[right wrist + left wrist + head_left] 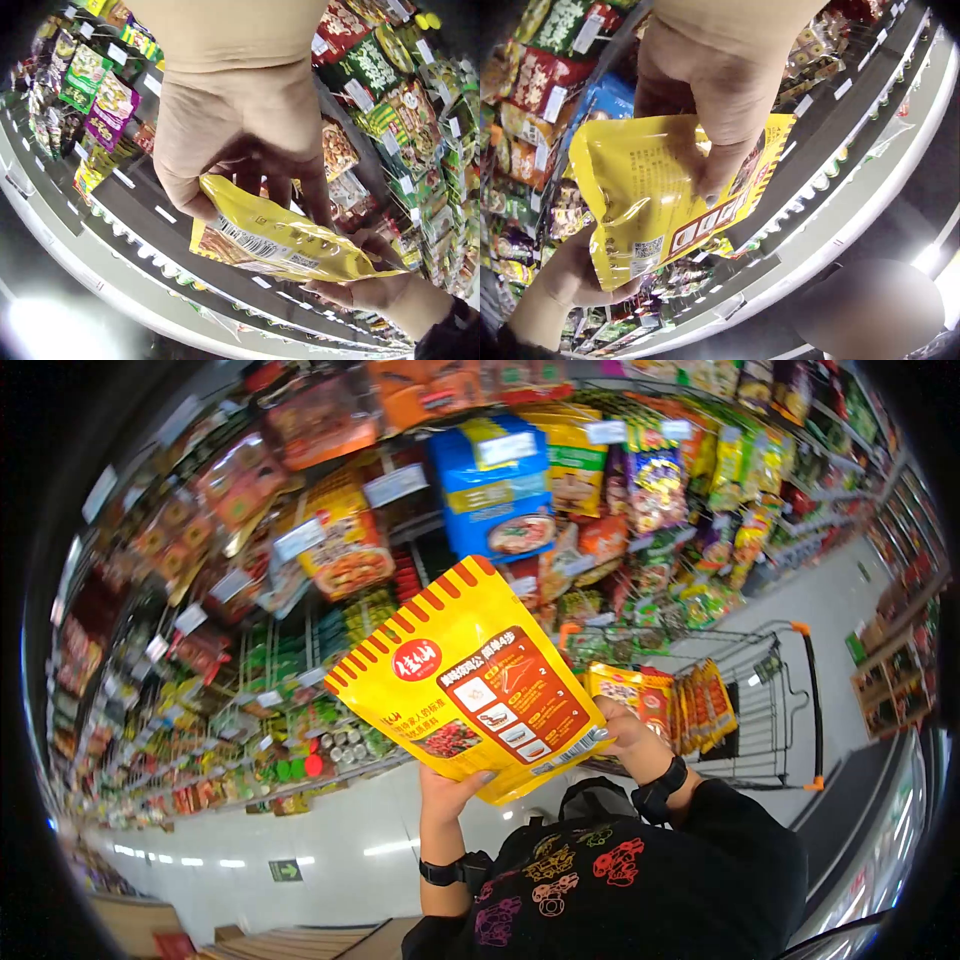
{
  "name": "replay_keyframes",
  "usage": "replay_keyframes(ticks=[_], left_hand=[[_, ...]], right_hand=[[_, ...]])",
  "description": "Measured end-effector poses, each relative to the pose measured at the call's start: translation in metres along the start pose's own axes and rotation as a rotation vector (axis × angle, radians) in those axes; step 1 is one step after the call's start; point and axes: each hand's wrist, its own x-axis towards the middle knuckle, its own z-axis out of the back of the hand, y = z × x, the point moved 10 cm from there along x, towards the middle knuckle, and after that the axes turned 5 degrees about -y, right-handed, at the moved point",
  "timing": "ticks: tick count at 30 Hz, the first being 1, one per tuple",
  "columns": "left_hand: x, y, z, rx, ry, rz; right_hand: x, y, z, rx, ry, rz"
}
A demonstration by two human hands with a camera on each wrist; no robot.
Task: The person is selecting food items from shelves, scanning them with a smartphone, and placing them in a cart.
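Observation:
A yellow seasoning pouch (560, 670) with a red-striped top edge and a panel of cooking steps is held tilted in front of the body. My left hand (448, 792) grips its lower left corner, thumb over the printed face. At the lower right corner, my right hand (628, 732) pinches the pouch near the barcode. From the left wrist, the left hand (720, 97) shows its thumb pressed on the pouch (645, 180) and its fingers behind. In the right wrist view, the right hand (240, 142) curls round the pouch's edge (300, 240).
A wire shopping cart (765, 730) with orange corners stands at the right, holding several yellow and red packets (705, 705). Shelves of hanging packets run across the front, among them a blue bag (497, 495). A freezer case (860, 840) stands at the lower right.

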Motion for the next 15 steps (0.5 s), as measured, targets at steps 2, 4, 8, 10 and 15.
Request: replay_keyframes(ticks=[2,4,8,10,15], left_hand=[[-0.005,-0.023,0.02,-0.004,-0.061,-0.051],[-0.01,-0.033,0.045,0.007,-0.125,-0.08],[-0.002,-0.035,0.087,-0.12,-0.191,-0.062],[0.011,-0.012,0.099,-0.274,-0.17,0.034],[0.05,0.097,0.108,-0.6,0.025,0.296]], right_hand=[[0.028,-0.017,-0.004,-0.015,-0.003,-0.006],[0.057,-0.031,-0.018,-0.022,0.064,-0.044],[0.109,-0.062,-0.023,0.023,0.134,-0.176],[0.145,-0.085,-0.03,0.084,0.092,-0.293],[0.209,-0.16,-0.02,0.144,0.089,-0.721]])
